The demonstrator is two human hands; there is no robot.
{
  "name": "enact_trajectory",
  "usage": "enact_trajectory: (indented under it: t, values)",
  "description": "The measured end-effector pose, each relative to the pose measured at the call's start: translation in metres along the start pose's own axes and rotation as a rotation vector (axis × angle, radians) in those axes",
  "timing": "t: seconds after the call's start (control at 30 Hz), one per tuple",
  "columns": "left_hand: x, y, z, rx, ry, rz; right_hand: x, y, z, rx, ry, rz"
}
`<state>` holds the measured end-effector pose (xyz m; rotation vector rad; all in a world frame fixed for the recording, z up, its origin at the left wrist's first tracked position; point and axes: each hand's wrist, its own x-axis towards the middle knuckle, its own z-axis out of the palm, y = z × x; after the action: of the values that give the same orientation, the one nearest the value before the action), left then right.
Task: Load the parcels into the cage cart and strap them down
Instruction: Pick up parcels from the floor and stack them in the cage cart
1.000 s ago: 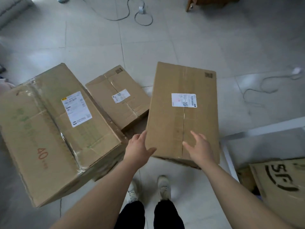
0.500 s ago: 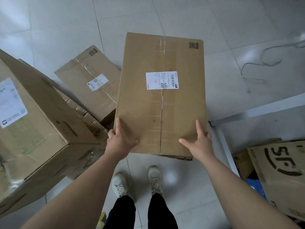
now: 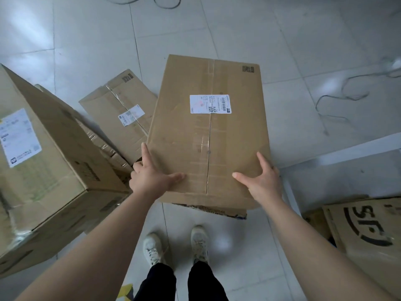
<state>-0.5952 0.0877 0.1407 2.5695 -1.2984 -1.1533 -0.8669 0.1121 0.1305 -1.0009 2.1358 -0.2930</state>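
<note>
A flat brown cardboard parcel (image 3: 208,135) with a white shipping label lies in front of me, its near end above my shoes. My left hand (image 3: 149,177) grips its near left corner, thumb across the top and fingers down the side. My right hand (image 3: 262,183) grips the near right corner the same way. The cage cart's white frame (image 3: 347,151) stands at the right. Inside it lies a cardboard box marked SF (image 3: 368,231).
A large taped carton (image 3: 43,170) stands close on the left, with a smaller labelled parcel (image 3: 121,109) wedged between it and the held parcel. Loose cables (image 3: 338,98) lie on the tiled floor at the right and at the top edge. My shoes (image 3: 154,248) are just below the parcel.
Both hands came from above the parcel's near end to its two near corners and took hold. Their thumbs now lie across the top.
</note>
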Motion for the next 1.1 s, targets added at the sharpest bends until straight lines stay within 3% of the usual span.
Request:
enact_trajectory:
  t: [0.33,0.67,1.1]
  values:
    - [-0.047,0.012,-0.059,-0.024,0.031,-0.045,-0.044,-0.052,-0.052,-0.083,0.019,-0.087]
    - [-0.119,0.005,-0.155,-0.142,0.229,0.049,-0.125,-0.124,-0.106,-0.106,0.100,-0.301]
    - [-0.243,-0.106,-0.283,-0.385,0.547,0.020,-0.295,-0.225,-0.115,-0.066,0.123,-0.681]
